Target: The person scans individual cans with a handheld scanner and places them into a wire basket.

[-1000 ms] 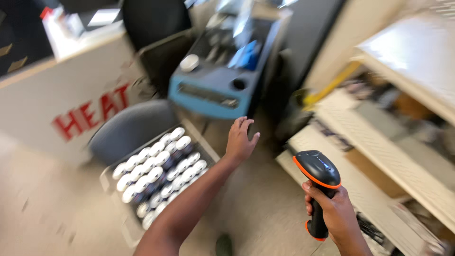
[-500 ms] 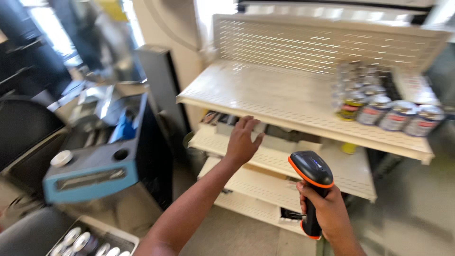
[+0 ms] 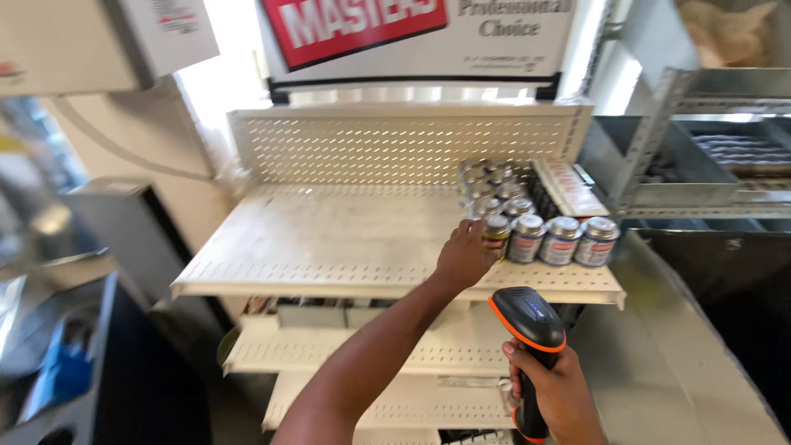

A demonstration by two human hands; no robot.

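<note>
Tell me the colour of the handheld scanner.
Black with orange trim, scanner in the right hand; head view.
</note>
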